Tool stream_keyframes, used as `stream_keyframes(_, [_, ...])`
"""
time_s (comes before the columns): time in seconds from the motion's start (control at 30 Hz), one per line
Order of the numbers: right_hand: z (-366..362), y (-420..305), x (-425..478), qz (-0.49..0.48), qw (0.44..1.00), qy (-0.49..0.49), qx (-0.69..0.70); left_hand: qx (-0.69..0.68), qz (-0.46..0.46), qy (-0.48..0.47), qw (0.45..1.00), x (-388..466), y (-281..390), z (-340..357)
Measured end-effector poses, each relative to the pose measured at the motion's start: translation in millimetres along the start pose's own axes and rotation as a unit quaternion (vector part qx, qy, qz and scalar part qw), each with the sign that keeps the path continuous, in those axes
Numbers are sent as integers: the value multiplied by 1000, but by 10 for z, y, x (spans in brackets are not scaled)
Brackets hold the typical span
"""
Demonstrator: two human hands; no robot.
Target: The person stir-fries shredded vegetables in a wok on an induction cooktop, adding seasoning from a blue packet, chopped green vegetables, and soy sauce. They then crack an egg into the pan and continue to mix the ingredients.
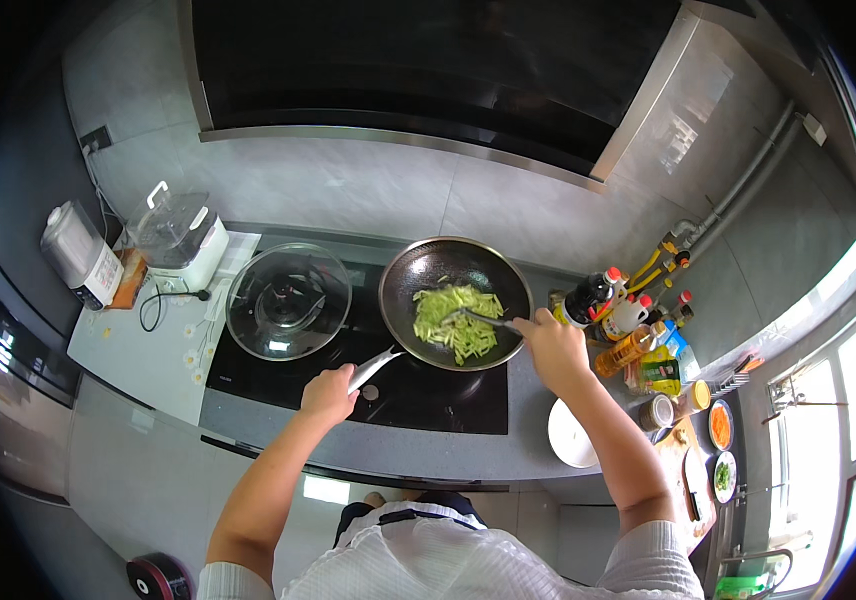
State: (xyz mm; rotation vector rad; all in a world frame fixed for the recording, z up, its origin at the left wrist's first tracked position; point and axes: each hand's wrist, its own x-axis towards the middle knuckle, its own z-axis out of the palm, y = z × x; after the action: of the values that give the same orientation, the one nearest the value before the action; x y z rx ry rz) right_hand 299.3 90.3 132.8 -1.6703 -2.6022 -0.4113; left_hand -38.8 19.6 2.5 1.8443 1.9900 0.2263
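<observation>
My left hand [329, 395] is closed around the silver handle [374, 369] of a wok. The wok [428, 262] rests over the right side of a black glass cooktop [428, 409]. Pale green vegetable strips [458, 315] lie heaped in its middle and lower part. With my right hand [554, 352] I grip a spatula [489, 320] by its handle, above the wok's right rim. The spatula's blade is among the strips and partly hidden by them.
Left of the wok, a glass lid [289, 300] lies on the cooktop. A white plate [570, 435] sits under my right forearm. Sauce bottles [629, 349] crowd the right corner. A knife [693, 480] lies on a cutting board near plates of orange shreds [720, 425] and chopped greens [724, 476].
</observation>
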Motion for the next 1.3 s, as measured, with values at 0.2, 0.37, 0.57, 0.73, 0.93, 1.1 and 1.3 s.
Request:
stream_keyframes(0.2, [-395,-17,-264,10,998,-68,-13,-6,-3,14,1000,-41,-62,30])
stream_keyframes(0.37, [138,-124,-37,73,997,17,24,-6,4,9,1000,-6,-48,13])
stream_keyframes(0.57, [721,-144,78,85,996,20,28,15,10,1,1000,-2,-30,7])
stream_keyframes(0.73, [557,-181,-426,95,991,28,94,48,62,87,993,-52,-92,84])
stream_keyframes(0.93, [995,-23,-835,122,950,27,286,10,288,188,939,-67,455,146])
stream_keyframes(1.1, [949,198,-1277,137,893,101,416,-54,385,124,913,-118,1275,344])
stream_keyframes(1.3, [1084,940,-2129,187,865,159,438,-81,526,100,841,-307,2792,793])
